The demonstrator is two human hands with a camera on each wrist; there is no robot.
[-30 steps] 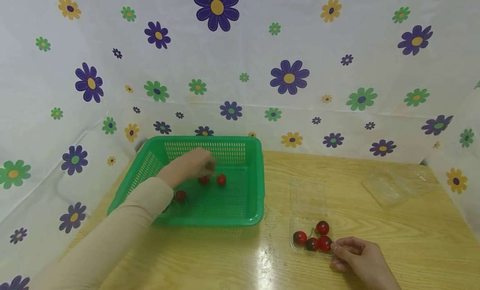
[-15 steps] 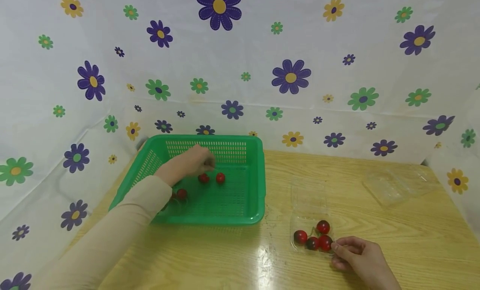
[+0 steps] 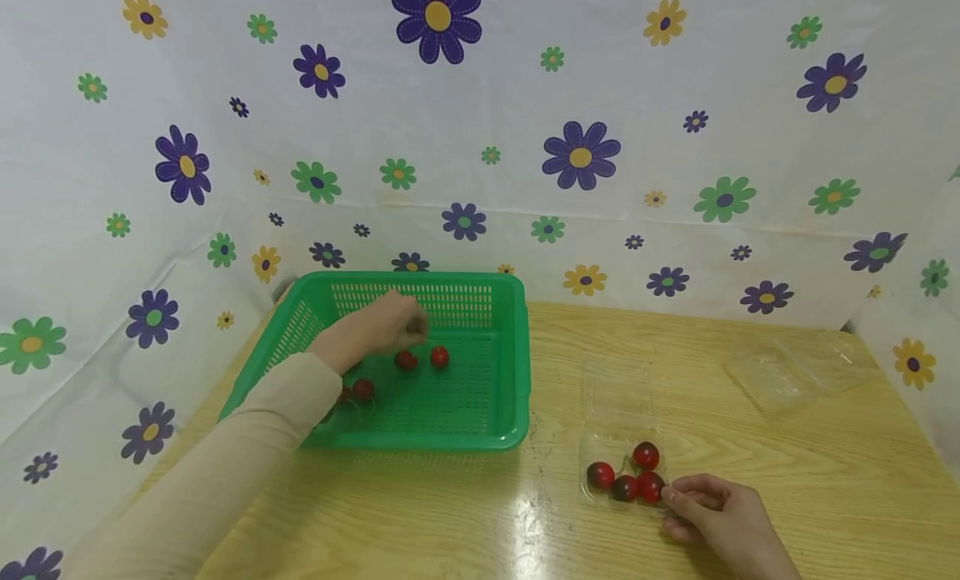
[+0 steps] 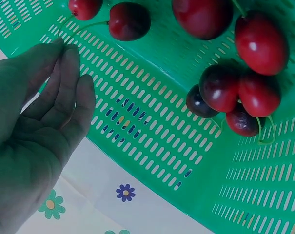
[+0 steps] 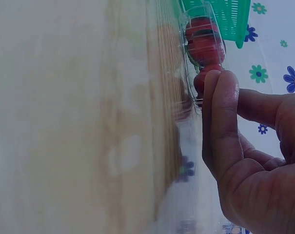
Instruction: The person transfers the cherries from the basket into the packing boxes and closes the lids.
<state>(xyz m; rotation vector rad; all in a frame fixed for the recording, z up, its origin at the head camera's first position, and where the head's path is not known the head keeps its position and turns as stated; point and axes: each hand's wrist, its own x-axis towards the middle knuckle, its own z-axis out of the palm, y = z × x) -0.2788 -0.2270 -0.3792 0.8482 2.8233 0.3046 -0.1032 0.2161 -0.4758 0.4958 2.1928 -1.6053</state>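
Inside the green plastic basket, my left hand pinches green stems between thumb and fingertips. Two dark red cherries hang from those stems in the left wrist view. More cherries lie in the basket beyond them, some with stems showing. At the lower right of the head view, my right hand pinches the near right edge of a clear plastic box, whose lid is folded back. Several red and dark cherries sit in the box's near half, right beside my fingertips.
Another clear plastic box lies at the back right of the wooden table. A white cloth with printed flowers hangs behind and along both sides. My left sleeve passes over the basket's near left rim.
My left hand and the two cherries below it have shifted slightly left within the basket. My right hand stays at the box edge, and the cherries in the box have not moved.
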